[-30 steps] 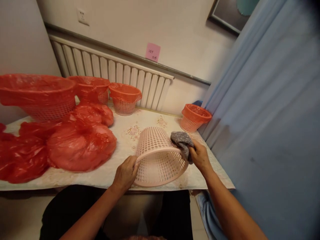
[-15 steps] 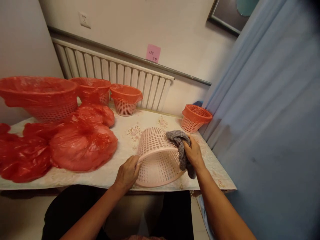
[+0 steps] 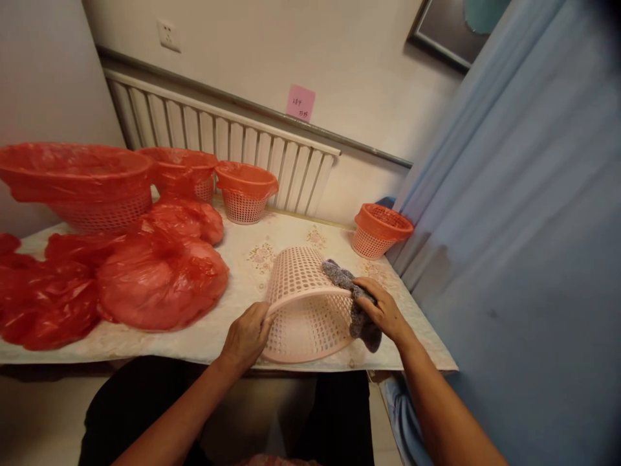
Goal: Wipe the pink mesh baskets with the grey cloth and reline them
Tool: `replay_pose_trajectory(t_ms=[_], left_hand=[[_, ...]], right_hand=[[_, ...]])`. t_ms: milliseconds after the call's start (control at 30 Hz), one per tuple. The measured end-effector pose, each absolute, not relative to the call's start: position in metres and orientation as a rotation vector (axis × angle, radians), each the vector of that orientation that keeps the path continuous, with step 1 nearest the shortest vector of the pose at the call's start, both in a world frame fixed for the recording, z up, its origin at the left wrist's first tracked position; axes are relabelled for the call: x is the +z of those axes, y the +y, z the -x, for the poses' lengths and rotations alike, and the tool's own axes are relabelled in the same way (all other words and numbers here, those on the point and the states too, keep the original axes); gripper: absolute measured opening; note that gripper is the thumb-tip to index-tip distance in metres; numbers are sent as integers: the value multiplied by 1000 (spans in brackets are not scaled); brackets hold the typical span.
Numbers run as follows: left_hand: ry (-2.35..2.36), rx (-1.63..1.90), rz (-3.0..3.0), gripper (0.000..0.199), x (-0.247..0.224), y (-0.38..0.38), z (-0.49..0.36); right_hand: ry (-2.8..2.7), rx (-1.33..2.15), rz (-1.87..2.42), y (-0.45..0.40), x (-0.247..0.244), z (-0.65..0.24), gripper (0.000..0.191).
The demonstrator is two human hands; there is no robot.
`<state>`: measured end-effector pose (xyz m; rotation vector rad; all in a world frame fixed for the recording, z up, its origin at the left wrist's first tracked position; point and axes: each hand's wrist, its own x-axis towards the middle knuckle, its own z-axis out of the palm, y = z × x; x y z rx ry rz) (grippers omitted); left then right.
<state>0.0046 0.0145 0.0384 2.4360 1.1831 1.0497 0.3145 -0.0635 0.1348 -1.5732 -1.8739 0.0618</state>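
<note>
Currently, pink mesh basket (image 3: 301,275) lies on its side at lower centre of frame, on the table (image 3: 242,259), mouth facing the wearer. Left hand (image 3: 246,336): fingers closed round the rim's left side. Right hand (image 3: 383,309): fingers part-curled, pinching grey cloth (image 3: 363,323) against the rim's right side. Red plastic bags (image 3: 162,278) sit at left of frame; red-lined basket (image 3: 246,194) stands upright upper centre-left, another small lined basket (image 3: 372,236) right of centre, near the blue curtain (image 3: 499,226).

pink note (image 3: 300,103) on the wall (image 3: 359,65), two short handwritten lines, dark ink, too small to read surely
</note>
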Motion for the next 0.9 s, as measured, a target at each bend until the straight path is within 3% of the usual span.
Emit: replay_pose_trajectory(t_ms=[67, 133, 333, 467, 900], left_hand=[[1186, 1050, -2440, 13, 38, 15, -4], [1174, 1044, -2447, 14, 39, 15, -5], [1166, 941, -2521, 13, 52, 20, -9], [1170, 853, -2579, 9, 58, 25, -7], [1190, 818, -2594, 11, 55, 20, -15]], right_hand=[[-1966, 150, 1591, -69, 137, -321, 55], [-1984, 133, 1617, -72, 135, -323, 61], [-1984, -306, 1734, -65, 114, -311, 35], [-1987, -536, 1692, -60, 113, -296, 33], [-2249, -815, 1487, -33, 150, -197, 22]])
